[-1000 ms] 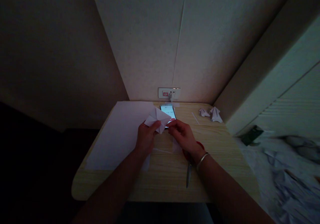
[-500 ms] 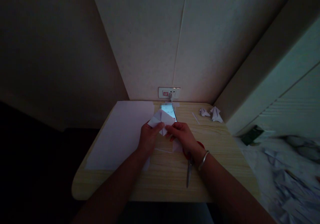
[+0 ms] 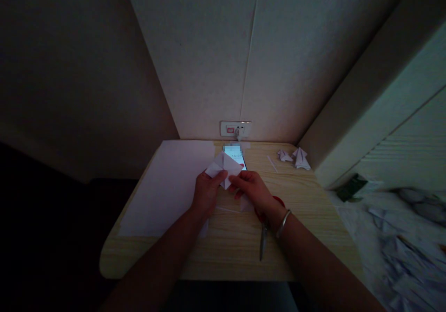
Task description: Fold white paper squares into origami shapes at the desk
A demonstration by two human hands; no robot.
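Note:
A folded piece of white paper, roughly diamond-shaped with creases, is held up above the table between both hands. My left hand pinches its left side, thumb on top. With thumb and fingertips, my right hand grips the lower right edge. Behind the paper lies a phone with a lit screen, partly covered. Under my right wrist are red-handled scissors, blades toward the table's front edge. A small white paper piece lies partly hidden beneath my right hand.
White sheets cover the left of the wooden table. Two folded paper figures stand at the back right. Thin paper strips lie about. A wall socket holds a plug. Paper clutter lies lower right.
The folded paper has shifted very slightly left, and my right fingertips have moved a little along its lower edge. Both hands keep their hold; everything else stays in place.

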